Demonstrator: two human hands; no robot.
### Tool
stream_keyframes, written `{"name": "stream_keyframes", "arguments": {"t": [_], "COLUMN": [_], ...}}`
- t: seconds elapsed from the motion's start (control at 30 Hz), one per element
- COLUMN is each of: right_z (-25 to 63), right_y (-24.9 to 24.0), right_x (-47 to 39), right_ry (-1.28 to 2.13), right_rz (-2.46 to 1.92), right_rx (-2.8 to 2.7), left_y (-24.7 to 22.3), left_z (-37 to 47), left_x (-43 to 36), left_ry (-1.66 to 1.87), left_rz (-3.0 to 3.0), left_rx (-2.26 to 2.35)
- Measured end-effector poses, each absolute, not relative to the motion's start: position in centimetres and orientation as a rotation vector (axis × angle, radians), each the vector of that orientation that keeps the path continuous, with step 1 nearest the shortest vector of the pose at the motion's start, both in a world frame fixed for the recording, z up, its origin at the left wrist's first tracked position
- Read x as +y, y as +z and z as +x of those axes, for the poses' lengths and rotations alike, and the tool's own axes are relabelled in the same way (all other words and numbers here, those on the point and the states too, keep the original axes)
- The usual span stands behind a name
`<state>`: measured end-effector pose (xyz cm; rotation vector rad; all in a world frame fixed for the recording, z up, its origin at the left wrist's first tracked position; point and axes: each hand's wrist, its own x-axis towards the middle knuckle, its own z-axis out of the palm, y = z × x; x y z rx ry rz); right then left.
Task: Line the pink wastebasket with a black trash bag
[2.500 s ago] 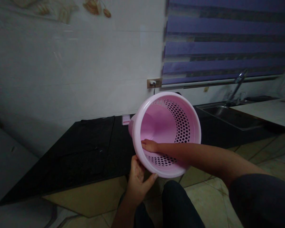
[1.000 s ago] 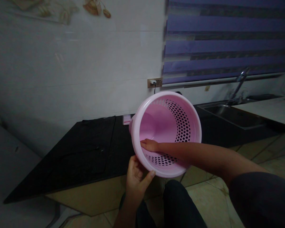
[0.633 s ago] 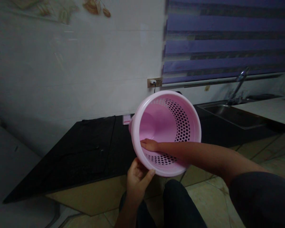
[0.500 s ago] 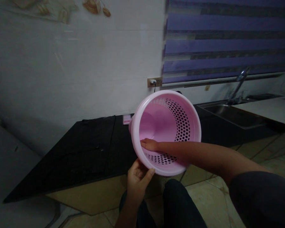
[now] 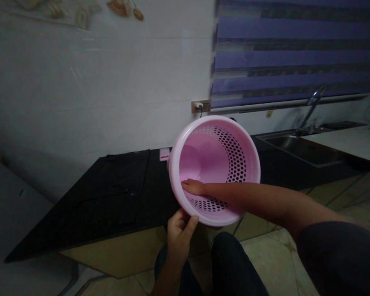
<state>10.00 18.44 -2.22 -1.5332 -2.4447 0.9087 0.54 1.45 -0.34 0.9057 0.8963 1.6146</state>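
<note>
A round pink plastic basket [image 5: 214,158] with perforated sides is tilted so its open mouth faces me over the counter edge. My left hand [image 5: 179,234] grips its lower left rim, thumb on the outside of the lip and fingers curled underneath. Inside the basket, my right hand [image 5: 193,187] lies against the lower left inner wall with its fingers stretched out. The right forearm crosses the basket's mouth and hides part of the lower wall. Nothing else shows inside the basket.
Black cloth [image 5: 111,185] lies flat on the dark counter [image 5: 160,197]. Behind the basket are a small pink-and-white item [image 5: 164,154] and a wall socket with a plug [image 5: 200,107]. To the right stand a sink [image 5: 305,150], a faucet [image 5: 311,107] and a white board [image 5: 351,142].
The basket and both hands have shifted very slightly up and to the left. Both hands keep the same placement on the basket.
</note>
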Motion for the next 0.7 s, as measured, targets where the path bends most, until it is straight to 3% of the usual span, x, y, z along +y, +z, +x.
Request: {"name": "stream_keyframes", "arguments": {"t": [0.7], "right_z": [9.5], "right_y": [-1.1], "right_x": [17.5], "right_ry": [1.014], "right_rz": [-1.612], "right_rx": [-2.305], "left_y": [-3.3], "left_z": [0.1], "left_x": [3.0], "left_ry": [1.562], "left_rz": [0.875], "left_rx": [0.997]}}
